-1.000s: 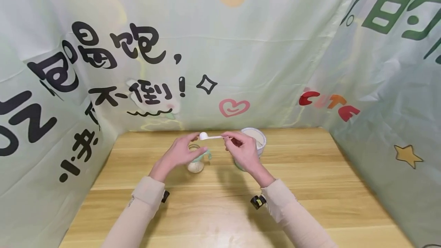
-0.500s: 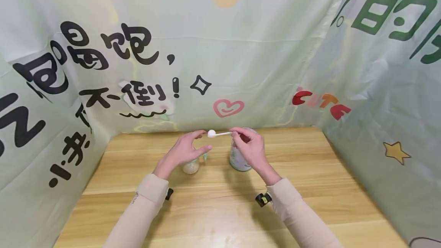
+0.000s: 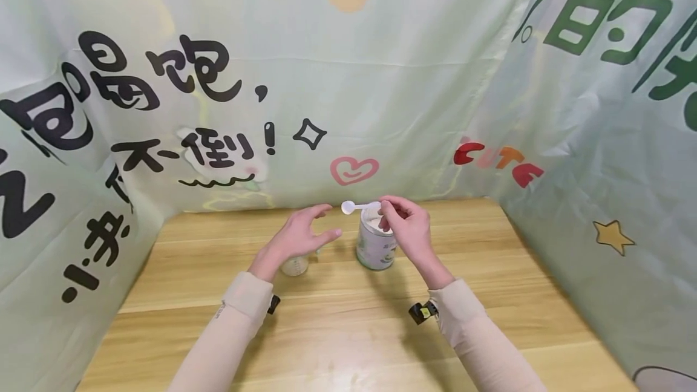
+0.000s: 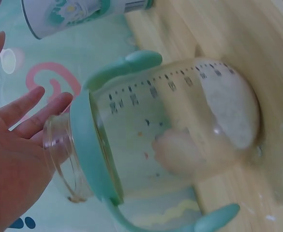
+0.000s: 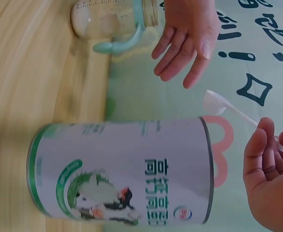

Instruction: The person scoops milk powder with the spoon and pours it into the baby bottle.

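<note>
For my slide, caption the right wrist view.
Right hand pinches a white scoop above an upright can; open left hand hovers by the bottle.

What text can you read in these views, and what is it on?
"CUTE": red and orange letters on the backdrop cloth.
"高钙高蛋": large green print on the milk powder can; its small print is too blurred.
Bottle: dark scale marks and numerals, too blurred to read.
Large black characters on the cloth: only partly legible.

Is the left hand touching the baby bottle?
Apart. The right wrist view shows the left hand open above the bottle, with backdrop visible between its fingers and the bottle's rim.
</note>
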The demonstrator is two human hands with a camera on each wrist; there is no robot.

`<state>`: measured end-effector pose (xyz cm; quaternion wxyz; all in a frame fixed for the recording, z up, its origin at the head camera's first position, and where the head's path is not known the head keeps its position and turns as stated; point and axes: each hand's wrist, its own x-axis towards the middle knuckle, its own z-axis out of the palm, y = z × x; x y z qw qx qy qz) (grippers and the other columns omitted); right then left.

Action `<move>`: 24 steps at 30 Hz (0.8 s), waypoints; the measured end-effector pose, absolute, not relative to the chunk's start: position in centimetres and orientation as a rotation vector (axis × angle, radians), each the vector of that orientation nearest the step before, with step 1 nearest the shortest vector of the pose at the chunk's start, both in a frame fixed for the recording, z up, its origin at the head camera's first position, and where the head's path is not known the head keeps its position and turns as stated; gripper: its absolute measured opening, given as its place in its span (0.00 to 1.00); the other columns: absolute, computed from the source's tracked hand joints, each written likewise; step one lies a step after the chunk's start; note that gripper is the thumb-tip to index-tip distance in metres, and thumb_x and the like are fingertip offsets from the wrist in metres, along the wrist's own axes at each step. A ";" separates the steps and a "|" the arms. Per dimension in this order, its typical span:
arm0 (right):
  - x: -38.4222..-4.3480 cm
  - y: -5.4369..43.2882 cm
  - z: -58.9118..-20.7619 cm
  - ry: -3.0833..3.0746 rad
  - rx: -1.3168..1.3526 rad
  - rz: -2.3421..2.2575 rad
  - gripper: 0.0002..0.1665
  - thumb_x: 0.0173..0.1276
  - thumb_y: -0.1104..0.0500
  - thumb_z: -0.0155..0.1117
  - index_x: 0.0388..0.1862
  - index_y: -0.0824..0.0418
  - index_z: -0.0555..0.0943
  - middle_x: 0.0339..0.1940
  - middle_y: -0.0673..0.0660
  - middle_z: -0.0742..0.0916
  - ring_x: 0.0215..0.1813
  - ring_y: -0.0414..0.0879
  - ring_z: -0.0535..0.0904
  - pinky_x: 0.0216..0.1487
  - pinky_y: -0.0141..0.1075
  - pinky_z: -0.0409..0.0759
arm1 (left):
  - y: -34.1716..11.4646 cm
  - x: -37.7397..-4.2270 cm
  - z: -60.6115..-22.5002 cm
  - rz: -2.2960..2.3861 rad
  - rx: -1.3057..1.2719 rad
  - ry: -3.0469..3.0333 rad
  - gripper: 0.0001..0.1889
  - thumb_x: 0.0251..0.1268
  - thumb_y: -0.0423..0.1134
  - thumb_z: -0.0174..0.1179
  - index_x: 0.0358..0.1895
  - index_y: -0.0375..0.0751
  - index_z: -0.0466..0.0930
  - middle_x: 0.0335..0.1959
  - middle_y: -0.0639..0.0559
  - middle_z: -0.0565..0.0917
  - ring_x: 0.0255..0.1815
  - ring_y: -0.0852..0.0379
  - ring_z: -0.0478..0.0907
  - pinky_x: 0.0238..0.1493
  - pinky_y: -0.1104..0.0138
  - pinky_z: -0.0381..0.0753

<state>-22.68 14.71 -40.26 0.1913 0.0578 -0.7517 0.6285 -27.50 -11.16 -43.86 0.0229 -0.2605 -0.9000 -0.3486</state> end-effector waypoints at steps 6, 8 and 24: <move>-22.6 15.8 -40.1 -2.115 0.130 1.731 0.12 0.78 0.60 0.66 0.49 0.66 0.89 0.33 0.63 0.89 0.25 0.38 0.82 0.30 0.30 0.83 | -10.2 -27.8 -43.9 -1.091 -0.825 -2.781 0.41 0.68 0.65 0.66 0.76 0.44 0.71 0.70 0.41 0.81 0.71 0.43 0.78 0.72 0.45 0.77; -22.6 16.1 -40.1 -2.110 0.123 1.725 0.12 0.78 0.59 0.66 0.49 0.66 0.89 0.33 0.63 0.89 0.25 0.38 0.82 0.30 0.30 0.83 | -9.8 -27.9 -44.0 -1.092 -0.825 -2.786 0.41 0.68 0.65 0.66 0.77 0.44 0.71 0.70 0.41 0.81 0.71 0.42 0.78 0.72 0.45 0.77; -22.1 19.0 -40.3 -2.087 0.058 1.708 0.12 0.77 0.60 0.67 0.48 0.68 0.89 0.32 0.65 0.88 0.24 0.38 0.81 0.29 0.30 0.83 | -6.9 -28.5 -44.1 -1.091 -0.897 -2.790 0.42 0.67 0.66 0.66 0.78 0.45 0.70 0.70 0.41 0.81 0.72 0.43 0.78 0.72 0.46 0.77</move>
